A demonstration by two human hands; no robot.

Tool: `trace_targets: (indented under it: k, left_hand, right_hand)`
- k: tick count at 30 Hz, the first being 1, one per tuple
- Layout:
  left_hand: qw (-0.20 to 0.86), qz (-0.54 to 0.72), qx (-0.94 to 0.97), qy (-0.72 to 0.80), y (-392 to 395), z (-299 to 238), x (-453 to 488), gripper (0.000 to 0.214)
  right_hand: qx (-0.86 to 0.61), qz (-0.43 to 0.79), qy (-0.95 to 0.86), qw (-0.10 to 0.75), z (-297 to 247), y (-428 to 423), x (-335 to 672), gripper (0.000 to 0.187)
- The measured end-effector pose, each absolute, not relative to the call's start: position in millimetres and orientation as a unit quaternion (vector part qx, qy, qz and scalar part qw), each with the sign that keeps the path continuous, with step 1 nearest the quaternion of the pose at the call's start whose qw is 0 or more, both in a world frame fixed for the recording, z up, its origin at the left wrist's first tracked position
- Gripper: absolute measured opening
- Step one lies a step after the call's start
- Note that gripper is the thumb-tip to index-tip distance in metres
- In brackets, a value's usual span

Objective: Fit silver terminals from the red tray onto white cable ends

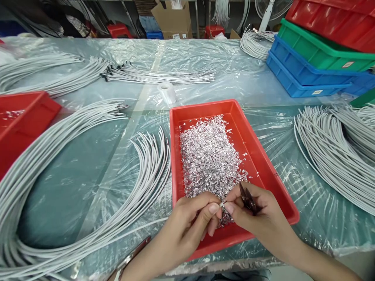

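My left hand [195,222] is closed in a pinch on the end of a white cable [222,204]. Against the same cable tip, the thumb and forefinger of my right hand [260,214] are pressed together. Tucked in my right palm is a dark hand tool with two pointed jaws [247,198], like small cutters; its handles are mostly hidden. Both hands are over the near end of a red tray [254,150]. A heap of small shiny silver pieces [209,156] fills much of that tray. Whether a silver piece is between my fingertips is too small to tell.
A long bundle of white cables [35,171] curves across the left of the plastic-covered table [96,164]. More cables [336,156] lie at right. A second red tray [23,121] stands far left. Stacked blue and green crates [310,74] and a clear roll [167,93] are farther back.
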State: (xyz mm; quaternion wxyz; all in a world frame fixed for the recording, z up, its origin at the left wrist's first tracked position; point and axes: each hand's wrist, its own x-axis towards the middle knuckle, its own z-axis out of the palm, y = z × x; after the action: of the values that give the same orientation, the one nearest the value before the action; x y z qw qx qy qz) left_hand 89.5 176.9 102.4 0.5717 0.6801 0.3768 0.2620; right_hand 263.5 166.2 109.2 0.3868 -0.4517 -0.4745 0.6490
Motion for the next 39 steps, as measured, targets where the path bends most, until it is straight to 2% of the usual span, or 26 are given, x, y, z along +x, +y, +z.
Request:
trace_targets:
  k: [13, 24, 30, 35, 39]
  left_hand:
    - [0.572, 0.258, 0.681, 0.377, 177, 102, 90, 0.032]
    - [0.636, 0.267, 0.625, 0.365, 178, 106, 86, 0.033]
    - [0.686, 0.278, 0.572, 0.354, 178, 106, 84, 0.032]
    - [0.653, 0.289, 0.603, 0.355, 177, 104, 87, 0.019]
    - [0.626, 0.300, 0.619, 0.367, 175, 102, 88, 0.016]
  right_hand:
    - [-0.467, 0.647, -0.474, 0.374, 106, 166, 266, 0.014]
    - [-0.523, 0.586, -0.498, 0.368, 101, 176, 267, 0.009]
    - [-0.529, 0.538, -0.526, 0.393, 99, 178, 269, 0.031]
    - [-0.531, 0.542, -0.503, 0.413, 96, 177, 270, 0.013]
    - [-0.534, 0.542, -0.505, 0.407, 97, 177, 270, 0.010]
